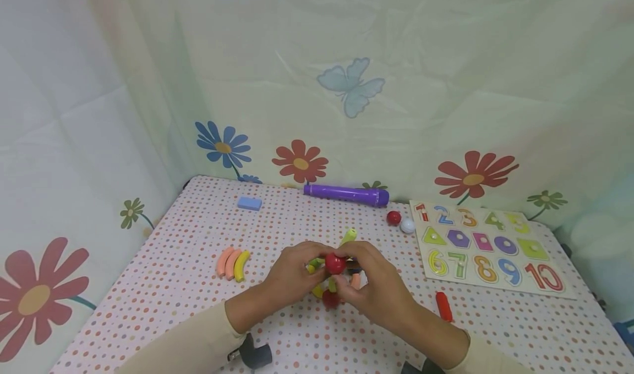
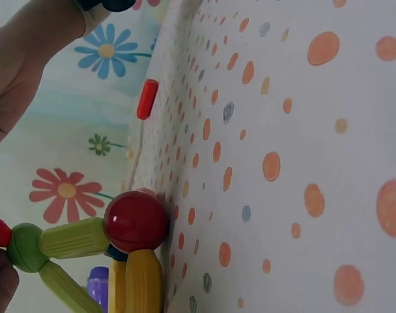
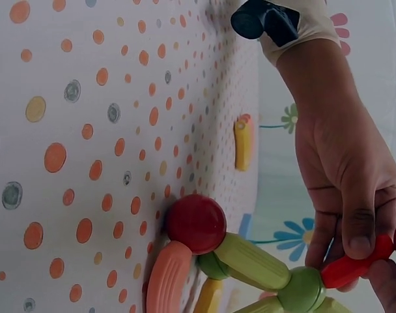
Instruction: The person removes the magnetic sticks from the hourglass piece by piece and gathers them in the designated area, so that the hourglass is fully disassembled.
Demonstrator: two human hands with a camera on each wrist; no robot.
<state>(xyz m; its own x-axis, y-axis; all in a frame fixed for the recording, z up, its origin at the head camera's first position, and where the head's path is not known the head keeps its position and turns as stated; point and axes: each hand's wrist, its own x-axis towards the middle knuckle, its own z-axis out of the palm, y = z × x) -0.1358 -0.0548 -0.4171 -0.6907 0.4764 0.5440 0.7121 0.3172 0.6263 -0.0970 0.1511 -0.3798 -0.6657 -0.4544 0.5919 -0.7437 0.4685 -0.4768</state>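
Over the table's middle, my left hand (image 1: 292, 272) pinches a short red rod (image 3: 357, 262) between thumb and fingers. My right hand (image 1: 376, 280) holds a red ball (image 1: 335, 263) at the rod's end. At its other end, the rod meets a green ball (image 3: 301, 289), from which light green rods (image 2: 73, 237) branch out. Lower on this magnetic-stick structure sits a dark red ball (image 2: 136, 220), joined to a yellow rod (image 2: 144, 280) and a curved peach rod (image 3: 168, 277). In the head view the hands hide much of the structure.
Curved peach and yellow rods (image 1: 241, 265) lie left, a blue block (image 1: 249, 203) behind them. A purple microphone-shaped toy (image 1: 346, 194) lies at the back. Further right are a red ball (image 1: 393, 218), white ball (image 1: 408, 225), number board (image 1: 495, 253) and red rod (image 1: 443, 306).
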